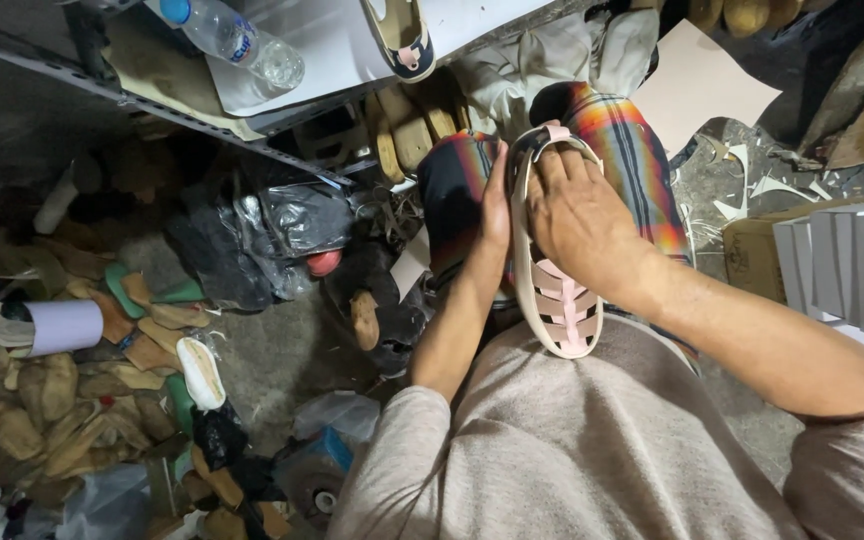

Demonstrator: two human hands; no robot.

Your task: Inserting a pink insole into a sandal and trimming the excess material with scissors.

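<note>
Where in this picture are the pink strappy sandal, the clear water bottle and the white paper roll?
pink strappy sandal (564, 305): head view, on its woven straps below the right hand.
clear water bottle (242, 42): head view, mid-body, lying on the shelf.
white paper roll (64, 326): head view, on its curved side.

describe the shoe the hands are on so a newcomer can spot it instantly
Start at the person's lap, covered in striped rainbow-coloured cloth. On it lies the sandal, with the right hand pressing on top and the left hand against its side. It has a cream sole and woven pale pink straps, unlike the bare wooden lasts piled on the floor.
</note>
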